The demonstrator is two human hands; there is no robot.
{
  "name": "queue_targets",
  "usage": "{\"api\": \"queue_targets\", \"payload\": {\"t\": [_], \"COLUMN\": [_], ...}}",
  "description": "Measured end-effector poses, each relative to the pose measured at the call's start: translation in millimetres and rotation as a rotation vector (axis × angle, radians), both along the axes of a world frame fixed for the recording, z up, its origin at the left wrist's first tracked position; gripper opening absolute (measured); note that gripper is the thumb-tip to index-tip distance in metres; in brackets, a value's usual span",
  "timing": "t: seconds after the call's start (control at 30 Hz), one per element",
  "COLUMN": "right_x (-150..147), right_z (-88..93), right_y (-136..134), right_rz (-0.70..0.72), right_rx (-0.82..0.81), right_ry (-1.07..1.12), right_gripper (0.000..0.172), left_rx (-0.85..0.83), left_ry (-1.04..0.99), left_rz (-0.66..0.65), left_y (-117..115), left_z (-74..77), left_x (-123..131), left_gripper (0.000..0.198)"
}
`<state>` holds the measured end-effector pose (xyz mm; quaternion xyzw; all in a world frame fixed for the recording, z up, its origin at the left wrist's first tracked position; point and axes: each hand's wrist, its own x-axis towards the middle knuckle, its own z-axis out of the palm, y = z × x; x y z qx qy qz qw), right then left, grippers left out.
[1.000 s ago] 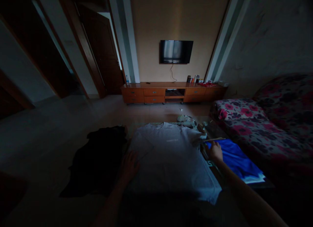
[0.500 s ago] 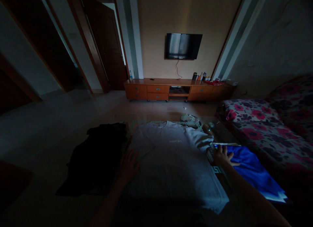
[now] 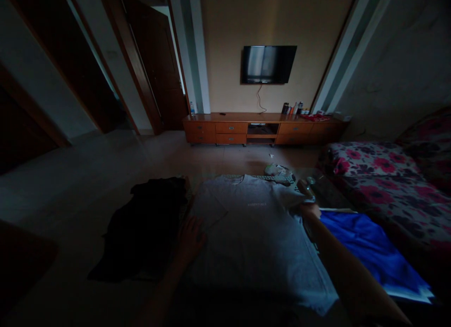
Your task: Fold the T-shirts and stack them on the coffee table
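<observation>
A grey T-shirt (image 3: 253, 237) with small lettering on its chest lies spread flat on a low table, its neck pointing away from me. My left hand (image 3: 192, 237) rests on the shirt's left side, fingers stretched out. At the right sleeve's end, my right hand (image 3: 310, 210) is closed on the fabric; the fingertips are partly hidden. Just right of that hand lies a blue folded cloth (image 3: 366, 247) with white edges. To the left of the shirt is a dark heap of clothing (image 3: 144, 228), its details lost in shadow.
A glass (image 3: 310, 181) and a crumpled bag (image 3: 278, 172) are near the table's far edge. Beyond stand a wooden TV cabinet (image 3: 230, 128) and a wall television (image 3: 269, 64). A floral sofa (image 3: 382, 174) runs along the right. The room is dim.
My right hand has moved left from the blue cloth to the grey sleeve and closed there. The left hand stays on the shirt. The view has shifted slightly.
</observation>
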<state>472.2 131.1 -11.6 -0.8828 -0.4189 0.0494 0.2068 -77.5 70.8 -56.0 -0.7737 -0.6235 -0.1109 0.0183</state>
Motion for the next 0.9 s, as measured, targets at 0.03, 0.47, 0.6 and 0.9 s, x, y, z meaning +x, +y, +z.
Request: {"api": "queue_targets", "payload": {"t": [0.03, 0.47, 0.6, 0.9], "right_x": [-5, -85, -84, -90], "right_z": [2.2, -15.2, -6.1, -10.0], "right_y": [1, -68, -70, -76], "right_rz": [-0.002, 0.723, 0.679, 0.836], "right_rx": [0.0, -0.16, -0.16, -0.219], "right_ry": [-0.004, -0.396, -0.427, -0.374], "right_gripper": [0.037, 0.047, 0.036, 0.042], "left_rx": [0.003, 0.017, 0.023, 0.045], "left_ry": [-0.003, -0.021, -0.014, -0.029], "left_rz": [0.001, 0.003, 0.004, -0.004], "left_y": [0, -4, -4, -2], "left_z": [-0.1, 8.4, 6.3, -0.8], "left_x": [0, 2, 1, -1], "left_gripper": [0.059, 0.056, 0.056, 0.056]}}
